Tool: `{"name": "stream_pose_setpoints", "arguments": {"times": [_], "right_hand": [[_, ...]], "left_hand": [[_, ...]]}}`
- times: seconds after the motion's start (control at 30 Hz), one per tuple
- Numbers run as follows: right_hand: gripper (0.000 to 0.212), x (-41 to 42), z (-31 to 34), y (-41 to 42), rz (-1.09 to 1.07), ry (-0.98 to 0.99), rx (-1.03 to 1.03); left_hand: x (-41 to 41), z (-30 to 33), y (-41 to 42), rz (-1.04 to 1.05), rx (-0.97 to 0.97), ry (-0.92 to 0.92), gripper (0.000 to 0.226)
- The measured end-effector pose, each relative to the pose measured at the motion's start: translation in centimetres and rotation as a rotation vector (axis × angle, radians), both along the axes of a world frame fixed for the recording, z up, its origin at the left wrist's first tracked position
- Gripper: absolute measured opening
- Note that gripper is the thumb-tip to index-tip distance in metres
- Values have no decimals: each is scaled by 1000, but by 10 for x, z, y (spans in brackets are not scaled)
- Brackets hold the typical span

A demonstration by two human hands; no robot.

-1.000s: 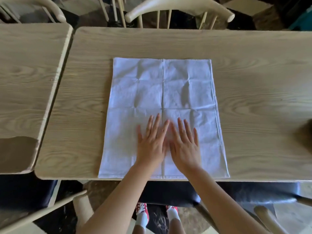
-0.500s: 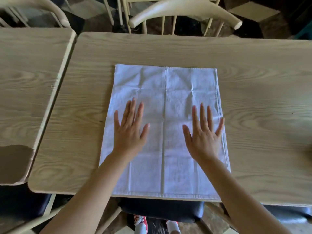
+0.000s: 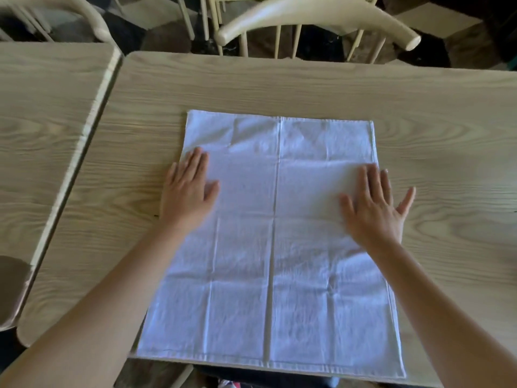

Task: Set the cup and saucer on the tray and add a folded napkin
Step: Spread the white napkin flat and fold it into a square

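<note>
Since a second ago, both hands have slid apart from the middle of the napkin (image 3: 275,247) out to its side edges and farther up the cloth. The left hand (image 3: 188,191) now lies flat at the napkin's left edge, fingers straight and close together, fingertips and thumb on the cloth while the outer side of the palm overhangs onto the table (image 3: 279,85). The right hand (image 3: 373,210) lies flat at the right edge, fingers straight and spread, most of them on the cloth with the little finger reaching past the hem onto bare wood. Neither hand grips anything. The white napkin lies unfolded and creased on the table, its near hem along the table's near edge and its far hem well short of the far edge. A pale wooden chair (image 3: 316,21) stands beyond the far side, and a second table (image 3: 42,121) sits just to the left.
</note>
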State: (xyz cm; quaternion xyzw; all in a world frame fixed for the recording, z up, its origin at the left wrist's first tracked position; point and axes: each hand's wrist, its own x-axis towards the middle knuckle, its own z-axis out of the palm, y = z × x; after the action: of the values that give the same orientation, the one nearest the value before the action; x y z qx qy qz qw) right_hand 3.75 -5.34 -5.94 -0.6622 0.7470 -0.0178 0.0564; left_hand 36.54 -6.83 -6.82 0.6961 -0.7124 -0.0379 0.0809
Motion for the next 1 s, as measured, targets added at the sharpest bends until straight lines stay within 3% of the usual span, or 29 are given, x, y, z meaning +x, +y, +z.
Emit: {"name": "stream_pose_setpoints", "arguments": {"times": [0.07, 0.17, 0.27, 0.37, 0.53, 0.7, 0.9, 1.0], "right_hand": [[71, 12, 5, -10, 44, -12, -30], [62, 47, 9, -42, 216, -27, -66], [57, 70, 5, -73, 314, -55, -27], [58, 62, -2, -89, 297, -110, 12], [67, 11, -8, -91, 112, -59, -71], [68, -3, -3, -92, 42, -39, -18], [67, 19, 24, 5, 316, -35, -115], [65, 23, 20, 81, 462, -28, -57]], "left_hand": [[-10, 7, -11, 50, -41, 55, 70], [-54, 17, -39, -148, -105, -1, 61], [-91, 13, -64, -282, -20, -65, 62], [-89, 1, -76, -246, 111, -68, 65], [-32, -4, -79, -132, 65, -60, 79], [-1, 2, -71, 38, 99, -88, 68], [-29, 44, 16, -182, -53, 58, 68], [-33, 47, 93, -301, 13, 85, 65]]}}
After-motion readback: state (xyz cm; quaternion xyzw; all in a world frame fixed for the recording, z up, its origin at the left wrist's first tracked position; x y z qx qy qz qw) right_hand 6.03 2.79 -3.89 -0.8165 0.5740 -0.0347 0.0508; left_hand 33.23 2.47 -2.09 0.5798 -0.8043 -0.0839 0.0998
